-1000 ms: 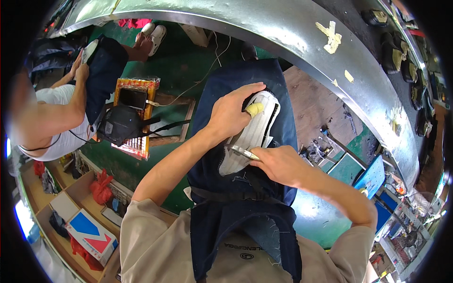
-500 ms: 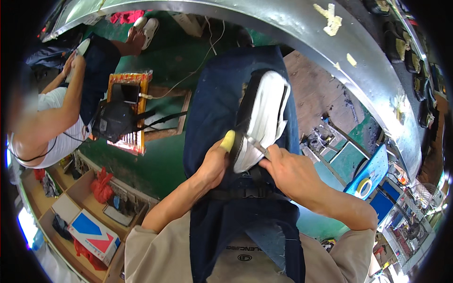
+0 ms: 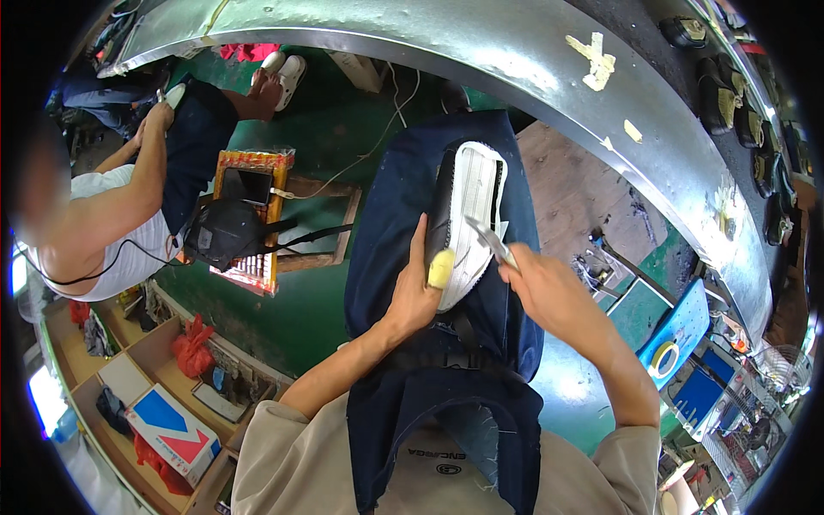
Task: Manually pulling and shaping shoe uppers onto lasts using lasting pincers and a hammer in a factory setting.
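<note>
Across my lap, on the dark blue apron (image 3: 395,189), lies a shoe (image 3: 474,193) with its white underside turned up and its black upper along the left. My left hand (image 3: 416,292) grips the near left side of the shoe, a yellow cover on the thumb and one finger stretched along the black upper. In my right hand (image 3: 545,287) is a metal hand tool (image 3: 487,238) with a curved head, its tip over the middle of the white underside. My fist hides the handle, and I cannot make out the tool's exact kind.
A curved metal bench (image 3: 515,64) arches beyond my knees, with several dark shoes (image 3: 717,94) at the far right. At left sits another person (image 3: 120,197) beside a stool (image 3: 335,232) bearing a black cap (image 3: 225,227). A partitioned wooden box (image 3: 154,352) stands lower left, a blue stool (image 3: 678,322) at right.
The tool has moved from the near end of the shoe up to its middle. My left hand has shifted forward along the shoe's side, and one finger now extends. The view has shifted slightly.
</note>
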Available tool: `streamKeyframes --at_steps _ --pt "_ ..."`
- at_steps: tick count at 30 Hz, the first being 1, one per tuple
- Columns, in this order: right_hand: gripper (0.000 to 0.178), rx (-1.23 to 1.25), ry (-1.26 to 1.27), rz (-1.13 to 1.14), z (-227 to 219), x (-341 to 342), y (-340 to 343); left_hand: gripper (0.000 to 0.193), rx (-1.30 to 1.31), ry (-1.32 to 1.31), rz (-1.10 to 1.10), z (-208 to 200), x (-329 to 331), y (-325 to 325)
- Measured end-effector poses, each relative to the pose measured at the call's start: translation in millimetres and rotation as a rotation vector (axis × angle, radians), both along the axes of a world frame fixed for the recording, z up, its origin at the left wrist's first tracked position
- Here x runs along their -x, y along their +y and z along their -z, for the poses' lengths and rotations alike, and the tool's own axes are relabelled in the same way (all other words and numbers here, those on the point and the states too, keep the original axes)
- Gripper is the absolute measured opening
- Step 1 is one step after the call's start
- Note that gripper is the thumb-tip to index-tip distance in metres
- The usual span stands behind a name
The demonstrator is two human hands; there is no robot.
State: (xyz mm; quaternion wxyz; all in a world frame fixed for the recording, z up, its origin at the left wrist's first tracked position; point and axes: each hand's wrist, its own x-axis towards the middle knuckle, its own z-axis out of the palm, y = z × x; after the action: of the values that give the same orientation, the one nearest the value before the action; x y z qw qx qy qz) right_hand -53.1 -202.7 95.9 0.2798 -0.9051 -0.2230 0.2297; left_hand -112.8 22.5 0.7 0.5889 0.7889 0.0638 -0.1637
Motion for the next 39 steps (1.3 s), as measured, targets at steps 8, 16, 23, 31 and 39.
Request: streamKeyframes --at_steps 8,16,23,31,39 --pt "0.022 0.186 -0.018 -0.143 -4 -7 17 0.054 -0.114 -0.179 0.045 -3 -29 19" --pt "0.019 -0.034 -0.025 -0.025 4 -40 5 0.047 0.056 -0.09 -0.056 17 -59 14" --pt "0.023 0.151 -0.097 -0.033 19 -29 32 0.065 0.837 0.22 -0.219 3 -69 5" --pt "0.023 -0.259 0.512 0.295 21 -37 25 0.078 0.191 -0.05 -0.096 15 -74 12" --pt "0.023 0.148 -0.146 -0.005 35 -74 46 0.091 0.005 -0.239 -0.081 18 -82 0"
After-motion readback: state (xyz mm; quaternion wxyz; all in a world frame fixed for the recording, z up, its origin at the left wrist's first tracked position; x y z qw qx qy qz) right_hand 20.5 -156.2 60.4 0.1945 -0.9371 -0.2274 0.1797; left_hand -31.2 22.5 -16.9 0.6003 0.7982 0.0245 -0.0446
